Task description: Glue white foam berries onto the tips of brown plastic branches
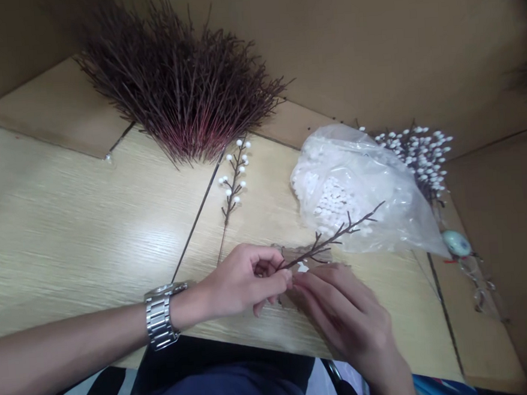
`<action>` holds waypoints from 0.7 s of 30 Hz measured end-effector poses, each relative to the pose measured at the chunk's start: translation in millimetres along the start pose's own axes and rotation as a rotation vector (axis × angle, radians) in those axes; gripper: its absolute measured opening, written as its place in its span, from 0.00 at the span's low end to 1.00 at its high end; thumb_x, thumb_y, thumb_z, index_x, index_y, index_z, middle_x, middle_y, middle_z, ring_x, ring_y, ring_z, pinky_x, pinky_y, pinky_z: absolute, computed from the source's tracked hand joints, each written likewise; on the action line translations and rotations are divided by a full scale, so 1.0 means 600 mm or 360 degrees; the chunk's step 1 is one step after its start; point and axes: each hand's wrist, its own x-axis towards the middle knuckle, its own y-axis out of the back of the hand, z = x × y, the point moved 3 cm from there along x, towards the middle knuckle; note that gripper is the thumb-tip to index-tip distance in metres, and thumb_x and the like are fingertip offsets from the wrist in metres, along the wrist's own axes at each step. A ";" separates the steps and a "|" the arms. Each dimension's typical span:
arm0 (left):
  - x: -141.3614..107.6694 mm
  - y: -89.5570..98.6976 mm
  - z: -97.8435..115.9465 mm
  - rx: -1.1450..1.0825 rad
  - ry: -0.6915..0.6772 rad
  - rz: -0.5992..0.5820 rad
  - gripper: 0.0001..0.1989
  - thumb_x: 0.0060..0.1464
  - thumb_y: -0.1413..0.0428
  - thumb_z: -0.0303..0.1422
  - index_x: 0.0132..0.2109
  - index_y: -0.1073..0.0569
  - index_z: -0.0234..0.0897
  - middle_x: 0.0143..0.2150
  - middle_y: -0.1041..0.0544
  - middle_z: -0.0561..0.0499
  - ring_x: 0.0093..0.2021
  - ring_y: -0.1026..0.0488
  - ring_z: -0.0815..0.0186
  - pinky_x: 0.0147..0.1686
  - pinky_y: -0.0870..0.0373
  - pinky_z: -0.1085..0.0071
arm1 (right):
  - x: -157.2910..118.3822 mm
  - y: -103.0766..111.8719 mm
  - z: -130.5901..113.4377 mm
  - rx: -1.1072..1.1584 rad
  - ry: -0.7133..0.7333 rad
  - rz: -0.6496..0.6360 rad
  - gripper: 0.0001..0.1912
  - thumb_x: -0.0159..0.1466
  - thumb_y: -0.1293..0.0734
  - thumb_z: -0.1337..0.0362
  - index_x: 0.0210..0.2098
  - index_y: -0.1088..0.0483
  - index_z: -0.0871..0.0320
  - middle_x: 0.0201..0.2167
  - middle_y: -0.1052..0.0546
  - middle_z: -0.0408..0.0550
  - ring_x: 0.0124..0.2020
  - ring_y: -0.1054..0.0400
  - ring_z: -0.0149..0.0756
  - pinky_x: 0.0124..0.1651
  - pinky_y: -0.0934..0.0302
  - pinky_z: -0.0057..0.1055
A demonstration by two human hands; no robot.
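Note:
My left hand (pixel 246 280), with a metal watch on its wrist, pinches a bare brown artificial twig (pixel 334 239) between thumb and fingers. The twig slants up to the right, its forked tip in front of a clear plastic bag (pixel 394 194) of white berries. Close against the left thumb, the fingers of my right hand (pixel 347 306) are pinched together; what they hold is hidden. A small white piece (pixel 303 267) shows just above them. Beyond my left hand lies a twig with white berries (pixel 233 178).
A large heap of dark brown twigs (pixel 188 88) with reddish stems lies at the back. Behind the bag is a bunch of white-berried twigs (pixel 423 156). A pale green round object (pixel 456 243) sits at the right. Cardboard walls (pixel 370 45) border the table (pixel 79 216).

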 end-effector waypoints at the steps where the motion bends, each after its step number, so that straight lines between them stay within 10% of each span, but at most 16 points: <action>1: 0.000 0.000 0.000 0.0004 0.0004 -0.0003 0.13 0.62 0.42 0.37 0.30 0.31 0.36 0.20 0.30 0.59 0.16 0.35 0.76 0.15 0.37 0.82 | 0.000 0.001 0.001 -0.0014 0.0015 -0.0006 0.17 0.62 0.30 0.80 0.49 0.27 0.64 0.39 0.22 0.54 0.39 0.29 0.38 0.40 0.31 0.35; 21: 0.000 -0.001 0.001 -0.0021 0.0056 -0.0048 0.13 0.61 0.42 0.37 0.30 0.30 0.37 0.21 0.29 0.58 0.16 0.34 0.75 0.15 0.36 0.81 | -0.036 -0.002 0.031 -0.0216 0.0229 -0.0189 0.29 0.65 0.36 0.80 0.65 0.36 0.62 0.35 0.20 0.52 0.32 0.29 0.36 0.31 0.37 0.33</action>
